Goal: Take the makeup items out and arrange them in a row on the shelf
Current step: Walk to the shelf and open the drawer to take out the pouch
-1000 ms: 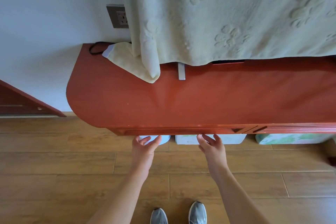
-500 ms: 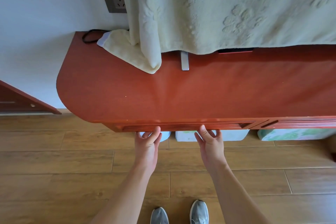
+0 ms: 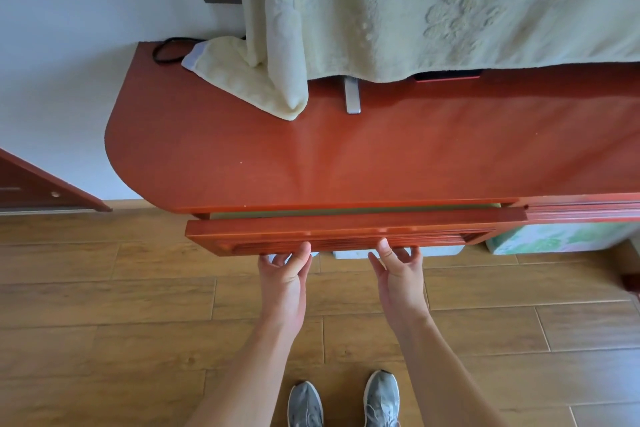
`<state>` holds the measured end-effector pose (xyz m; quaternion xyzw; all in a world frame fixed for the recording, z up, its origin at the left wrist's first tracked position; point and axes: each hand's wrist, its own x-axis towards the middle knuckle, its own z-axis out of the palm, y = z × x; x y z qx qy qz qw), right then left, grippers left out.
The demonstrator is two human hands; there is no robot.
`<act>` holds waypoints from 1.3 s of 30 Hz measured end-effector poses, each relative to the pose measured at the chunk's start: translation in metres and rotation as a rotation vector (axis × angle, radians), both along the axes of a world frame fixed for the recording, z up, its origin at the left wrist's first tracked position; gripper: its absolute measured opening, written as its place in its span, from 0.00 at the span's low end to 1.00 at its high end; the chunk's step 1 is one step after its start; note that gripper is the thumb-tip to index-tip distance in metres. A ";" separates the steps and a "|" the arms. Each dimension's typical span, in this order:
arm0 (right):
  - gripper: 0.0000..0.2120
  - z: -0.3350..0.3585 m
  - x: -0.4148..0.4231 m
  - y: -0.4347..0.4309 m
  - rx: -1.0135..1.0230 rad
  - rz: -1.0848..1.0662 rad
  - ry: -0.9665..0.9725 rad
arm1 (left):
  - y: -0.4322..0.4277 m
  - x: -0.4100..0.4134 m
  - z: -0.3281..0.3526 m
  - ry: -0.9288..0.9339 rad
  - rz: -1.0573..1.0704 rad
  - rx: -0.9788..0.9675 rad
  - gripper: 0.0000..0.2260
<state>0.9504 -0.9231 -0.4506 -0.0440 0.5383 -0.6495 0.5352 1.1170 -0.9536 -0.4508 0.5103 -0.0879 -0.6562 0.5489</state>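
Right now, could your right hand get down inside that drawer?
Probably not yet. The drawer is open only a slit, the red shelf top overhangs the gap, and the right hand has its grip under the front edge.

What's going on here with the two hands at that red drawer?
A person stands at a red wooden shelf. The left hand and the right hand each hook fingers under the front of the drawer, thumb on its face. The drawer is open only a crack, contents hidden. No makeup shows on the shelf; a cream blanket drapes over its back.
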 end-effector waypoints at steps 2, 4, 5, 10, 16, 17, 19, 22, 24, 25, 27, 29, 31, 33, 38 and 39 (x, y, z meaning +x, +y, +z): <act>0.22 0.003 0.002 0.010 -0.017 -0.009 -0.008 | 0.009 0.004 0.000 0.021 0.009 0.015 0.43; 0.21 0.005 0.003 0.022 -0.026 -0.005 -0.002 | 0.020 0.006 0.001 0.038 -0.014 0.004 0.39; 0.18 0.008 0.005 0.027 -0.029 -0.002 -0.001 | 0.026 0.007 0.002 0.046 -0.031 -0.003 0.36; 0.16 0.014 0.008 0.059 -0.040 0.024 -0.020 | 0.059 0.010 0.005 0.110 -0.020 0.007 0.34; 0.16 0.013 0.010 0.106 -0.020 0.058 -0.038 | 0.105 0.013 0.007 0.095 -0.005 0.015 0.27; 0.17 0.013 0.010 0.115 -0.012 0.068 -0.035 | 0.114 0.013 0.008 0.095 0.000 0.015 0.28; 0.18 0.012 0.010 0.132 0.001 0.085 -0.035 | 0.131 0.013 0.010 0.106 0.029 0.012 0.39; 0.26 0.012 0.011 0.155 0.035 0.105 -0.042 | 0.153 0.013 0.014 0.120 0.066 0.034 0.46; 0.45 0.014 0.013 0.168 0.064 0.104 -0.072 | 0.167 0.013 0.014 0.112 0.078 0.048 0.50; 0.54 0.016 0.014 0.174 0.072 0.111 -0.080 | 0.173 0.013 0.015 0.097 0.079 0.044 0.50; 0.61 0.020 0.016 0.182 0.057 0.140 -0.069 | 0.179 0.012 0.019 0.065 0.063 0.020 0.50; 0.56 0.023 0.017 0.184 0.045 0.168 -0.051 | 0.179 0.009 0.026 0.040 0.038 0.017 0.49; 0.53 0.029 0.019 0.186 0.050 0.186 -0.023 | 0.181 0.009 0.033 0.024 0.024 0.022 0.49; 0.53 0.037 0.017 0.192 0.065 0.203 0.031 | 0.186 0.013 0.041 0.008 0.031 0.030 0.51; 0.55 0.072 0.003 0.206 0.091 0.247 0.212 | 0.199 0.023 0.083 -0.342 -0.085 -0.024 0.44; 0.55 0.084 0.000 0.205 0.083 0.258 0.252 | 0.198 0.025 0.094 -0.417 -0.111 -0.057 0.39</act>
